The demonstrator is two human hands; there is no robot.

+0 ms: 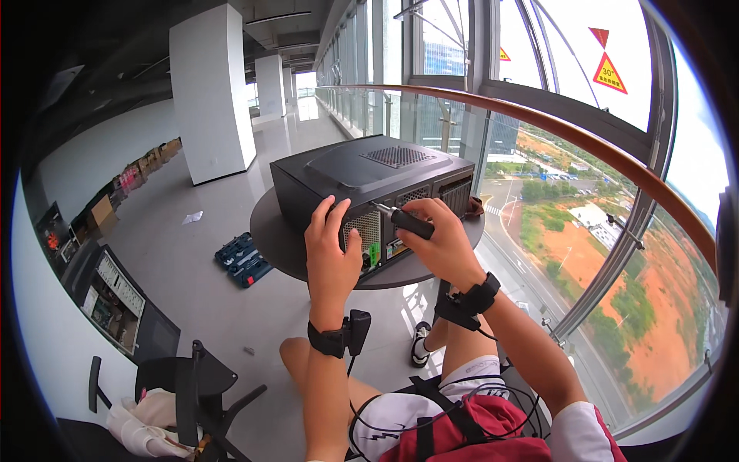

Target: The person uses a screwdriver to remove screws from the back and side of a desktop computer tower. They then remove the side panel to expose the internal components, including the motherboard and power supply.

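A black computer case (362, 165) lies on its side on a dark round table (269, 231), its back panel with vents and ports facing me. In my right hand (446, 242) is a screwdriver (412, 223) with a thick black handle. Its metal shaft points left, toward the upper edge of the back panel; whether the tip sits in a screw is too small to tell. My left hand (333, 250) rests against the case's near left corner, fingers apart on the top edge and thumb by the power supply grille (366, 229).
A blue tool case (242, 259) lies open on the floor to the left. An opened computer tower (115, 300) stands by the wall, near a black chair (200, 393). On the right runs a glass railing with a wooden handrail (554, 115). A white column (209, 92) rises behind.
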